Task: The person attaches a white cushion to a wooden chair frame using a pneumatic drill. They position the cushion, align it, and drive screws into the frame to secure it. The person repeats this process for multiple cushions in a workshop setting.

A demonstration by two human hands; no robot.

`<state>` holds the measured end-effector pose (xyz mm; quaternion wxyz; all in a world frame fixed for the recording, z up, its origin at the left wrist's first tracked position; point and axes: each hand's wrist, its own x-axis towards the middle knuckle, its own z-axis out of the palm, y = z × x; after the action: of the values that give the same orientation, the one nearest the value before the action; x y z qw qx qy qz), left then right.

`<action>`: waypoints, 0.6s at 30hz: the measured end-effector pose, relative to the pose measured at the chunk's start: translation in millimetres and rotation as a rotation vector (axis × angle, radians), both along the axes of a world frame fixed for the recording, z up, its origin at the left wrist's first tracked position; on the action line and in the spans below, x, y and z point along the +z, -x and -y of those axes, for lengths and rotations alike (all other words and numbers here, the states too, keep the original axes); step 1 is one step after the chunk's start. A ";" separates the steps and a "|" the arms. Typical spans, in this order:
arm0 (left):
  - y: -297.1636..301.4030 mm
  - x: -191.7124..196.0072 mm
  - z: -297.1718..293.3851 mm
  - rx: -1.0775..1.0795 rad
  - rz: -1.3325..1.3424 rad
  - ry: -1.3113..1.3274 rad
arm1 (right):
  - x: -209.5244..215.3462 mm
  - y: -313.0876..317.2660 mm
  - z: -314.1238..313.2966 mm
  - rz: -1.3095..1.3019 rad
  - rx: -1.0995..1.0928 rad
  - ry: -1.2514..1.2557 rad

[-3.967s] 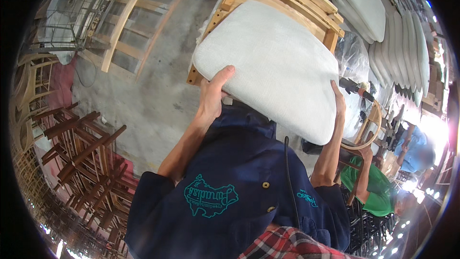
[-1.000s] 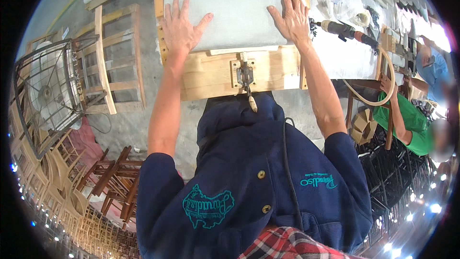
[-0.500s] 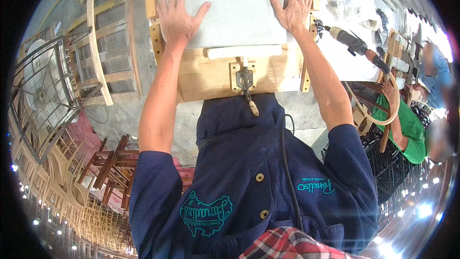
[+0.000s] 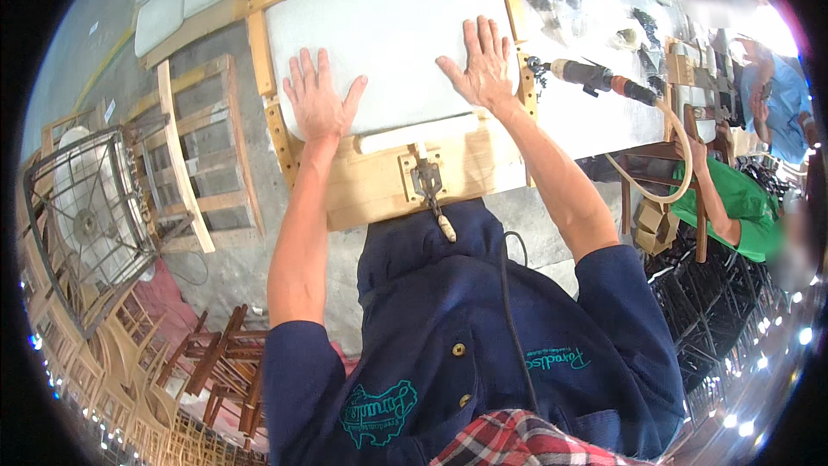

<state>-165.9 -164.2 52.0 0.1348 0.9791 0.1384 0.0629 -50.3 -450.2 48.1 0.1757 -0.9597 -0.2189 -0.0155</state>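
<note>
A white seat cushion [image 4: 388, 30] lies inside a light wooden chair frame [image 4: 259, 43] on a wooden workbench [image 4: 379, 185]. My left hand [image 4: 317, 99] presses flat on the cushion's near left part, fingers spread. Flat on the near right part, by the frame's right rail, rests my right hand [image 4: 479, 60]. Neither hand holds anything. A metal toggle clamp [image 4: 429, 185] with a pale handle sits on the bench's near edge, between my arms.
A power tool [image 4: 591, 78] with a hose lies on the white table to the right. A person in a green shirt [image 4: 733, 203] works at the right. At the left are a wire-framed fan [image 4: 86, 224], wooden chair frames [image 4: 194, 151] and dark stacked chairs [image 4: 220, 362].
Four seconds ago I held the cushion up in both hands. It now lies in the frame with my palms flat on it. Over the last second my hands have barely moved.
</note>
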 end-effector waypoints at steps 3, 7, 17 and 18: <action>-2.2 -5.8 -1.4 0.007 0.036 0.020 | 0.8 1.0 0.8 0.048 -0.036 -0.041; 1.9 -20.9 -9.3 0.009 0.111 -0.062 | -2.8 2.4 -3.3 0.072 -0.052 -0.094; -4.0 -3.5 1.1 0.063 0.047 -0.055 | 9.0 5.0 -3.4 0.028 -0.078 -0.038; -3.8 -1.3 0.5 0.072 0.026 -0.045 | 8.9 4.7 -3.6 0.040 -0.079 -0.046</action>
<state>-162.1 -164.6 50.7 0.1123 0.9754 0.1702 0.0836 -55.0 -446.6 57.0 0.1924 -0.9628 -0.1838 -0.0464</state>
